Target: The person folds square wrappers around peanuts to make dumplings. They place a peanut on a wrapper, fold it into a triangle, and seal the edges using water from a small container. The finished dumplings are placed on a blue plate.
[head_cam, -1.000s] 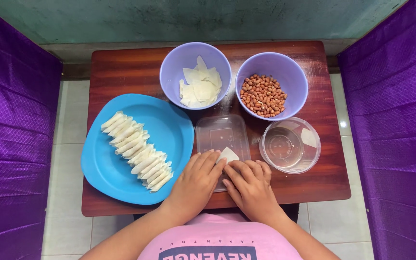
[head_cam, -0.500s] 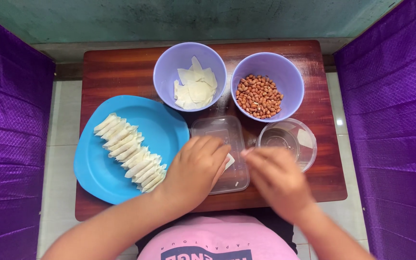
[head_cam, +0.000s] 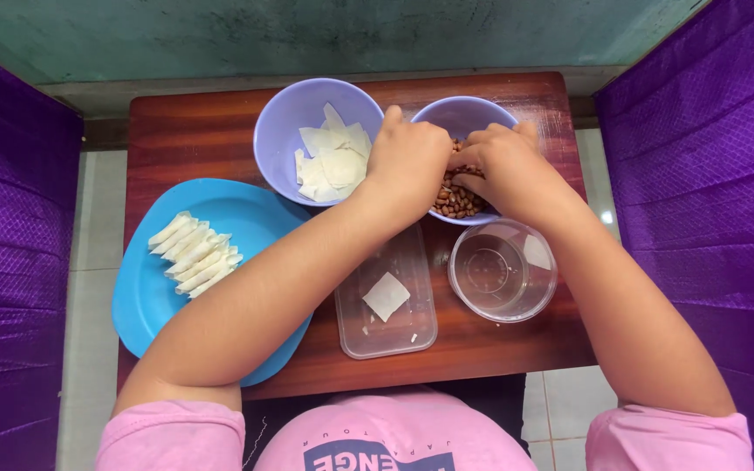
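Over the far right part of the wooden table, both hands were inside the lilac bowl of peanuts. The left hand was curled, its fingers bent down onto the nuts, and the right hand was curled the same way just beside it; whether any peanut was pinched between the fingers could not be seen. Beside this bowl, to the left, stood a second lilac bowl with white wrapper pieces. Nearer the person lay a clear rectangular tray with one white square wrapper in it, a clear round container, and a blue plate with a row of rolled white pieces.
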